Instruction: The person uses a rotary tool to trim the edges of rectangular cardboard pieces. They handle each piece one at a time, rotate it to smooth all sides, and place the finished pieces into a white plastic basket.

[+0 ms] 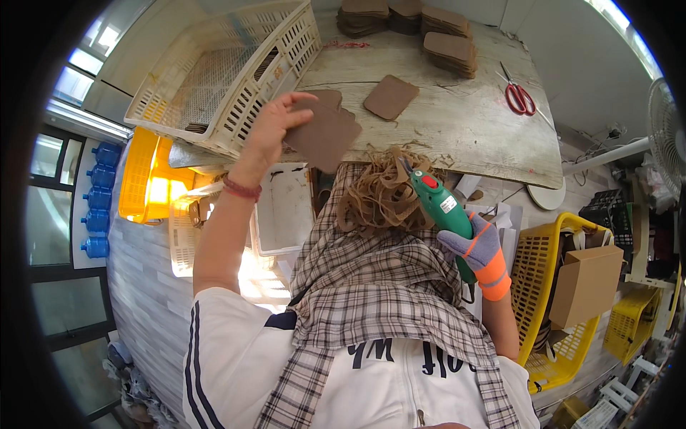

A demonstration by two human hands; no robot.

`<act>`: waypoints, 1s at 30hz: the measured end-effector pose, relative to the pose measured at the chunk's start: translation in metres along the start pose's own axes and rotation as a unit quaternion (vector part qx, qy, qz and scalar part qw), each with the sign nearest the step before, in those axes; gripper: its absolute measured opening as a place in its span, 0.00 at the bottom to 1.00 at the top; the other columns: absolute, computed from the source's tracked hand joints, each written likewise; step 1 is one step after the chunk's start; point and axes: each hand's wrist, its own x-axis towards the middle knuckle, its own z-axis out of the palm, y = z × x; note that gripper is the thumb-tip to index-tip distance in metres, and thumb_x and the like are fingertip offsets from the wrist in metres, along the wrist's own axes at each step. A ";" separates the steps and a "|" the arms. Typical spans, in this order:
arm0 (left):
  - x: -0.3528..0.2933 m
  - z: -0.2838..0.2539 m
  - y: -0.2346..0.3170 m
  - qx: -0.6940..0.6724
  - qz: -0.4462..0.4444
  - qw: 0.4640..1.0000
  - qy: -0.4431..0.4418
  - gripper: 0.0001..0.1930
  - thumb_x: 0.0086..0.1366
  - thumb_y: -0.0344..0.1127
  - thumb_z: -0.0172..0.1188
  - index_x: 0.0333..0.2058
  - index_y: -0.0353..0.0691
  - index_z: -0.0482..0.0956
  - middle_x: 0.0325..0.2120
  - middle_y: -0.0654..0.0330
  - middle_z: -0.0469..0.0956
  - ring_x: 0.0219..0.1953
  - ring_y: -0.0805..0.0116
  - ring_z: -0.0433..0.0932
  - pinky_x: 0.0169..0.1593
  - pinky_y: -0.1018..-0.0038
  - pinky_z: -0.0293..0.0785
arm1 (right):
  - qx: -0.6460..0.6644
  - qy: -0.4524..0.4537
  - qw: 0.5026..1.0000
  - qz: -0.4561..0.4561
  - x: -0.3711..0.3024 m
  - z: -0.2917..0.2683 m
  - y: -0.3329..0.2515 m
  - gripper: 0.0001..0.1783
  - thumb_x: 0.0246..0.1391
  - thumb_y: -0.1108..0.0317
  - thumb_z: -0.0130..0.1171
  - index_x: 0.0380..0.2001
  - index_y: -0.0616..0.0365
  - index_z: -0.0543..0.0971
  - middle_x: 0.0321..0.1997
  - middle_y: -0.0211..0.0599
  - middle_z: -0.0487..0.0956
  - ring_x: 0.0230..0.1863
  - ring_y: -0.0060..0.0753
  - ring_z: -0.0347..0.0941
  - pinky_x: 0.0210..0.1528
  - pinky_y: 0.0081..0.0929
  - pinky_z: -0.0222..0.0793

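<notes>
Where the left hand (271, 129) is raised: over the near edge of the bench (493, 143), bare, with a red bracelet (241, 189) at its wrist, grasping a flat brown panel (325, 139) by its left side.
Brown panel: partly past the bench's near edge; a second brown piece (327, 98) shows just beyond it, and whether the two touch I cannot tell.
Right hand (479, 250): in a grey and orange glove, wrapped around the lower body of a green electric hand tool (444, 207) with a red switch.
Tool tip: pointing up and to the left, close beside the brown strips.
Brown strips (382, 189): a tangled heap between the two hands, at the bench's near edge and over the plaid apron (386, 307).
Loose panel (391, 97): on the bench, right of the held one and apart from it.
Stacked panels (450, 48): several piles toward the bench's far side.
Scissors (519, 99): red-handled, near the bench's right edge.
Slotted white crate (223, 136): at the left, near the left hand.
Yellow crate (536, 279): at the right, below bench level, with a cardboard box (582, 289).
</notes>
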 end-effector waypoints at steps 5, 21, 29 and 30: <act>0.072 -0.054 -0.021 0.245 0.140 0.941 0.185 0.15 0.58 0.27 0.58 0.45 0.34 0.72 0.41 0.54 0.75 0.45 0.62 0.74 0.52 0.67 0.69 | 0.018 -0.003 0.999 0.031 0.003 -0.005 0.008 0.24 0.44 0.64 0.70 0.41 0.65 0.74 0.25 0.29 0.77 0.23 0.15 0.72 0.24 0.15 0.68; 0.165 0.095 -0.116 0.690 0.030 0.705 0.159 0.19 0.59 0.40 0.55 0.42 0.29 0.74 0.46 0.43 0.71 0.49 0.46 0.68 0.53 0.54 0.63 | 0.024 0.074 0.996 0.041 0.001 -0.024 0.043 0.22 0.41 0.59 0.71 0.34 0.65 0.76 0.21 0.29 0.76 0.21 0.15 0.69 0.23 0.17 0.65; 0.140 0.113 -0.095 0.490 0.009 0.850 0.192 0.21 0.49 0.29 0.67 0.41 0.35 0.70 0.42 0.48 0.72 0.47 0.53 0.69 0.52 0.57 0.64 | 0.042 0.082 0.994 0.052 0.008 -0.024 0.046 0.23 0.43 0.60 0.70 0.36 0.65 0.75 0.21 0.30 0.76 0.20 0.16 0.70 0.21 0.17 0.65; 0.140 0.110 -0.095 0.396 -0.002 0.901 0.178 0.20 0.51 0.27 0.65 0.43 0.33 0.69 0.42 0.49 0.72 0.47 0.54 0.70 0.53 0.59 0.65 | 0.043 0.081 0.994 0.053 0.008 -0.023 0.044 0.23 0.43 0.60 0.70 0.36 0.65 0.75 0.21 0.30 0.76 0.19 0.16 0.70 0.21 0.17 0.65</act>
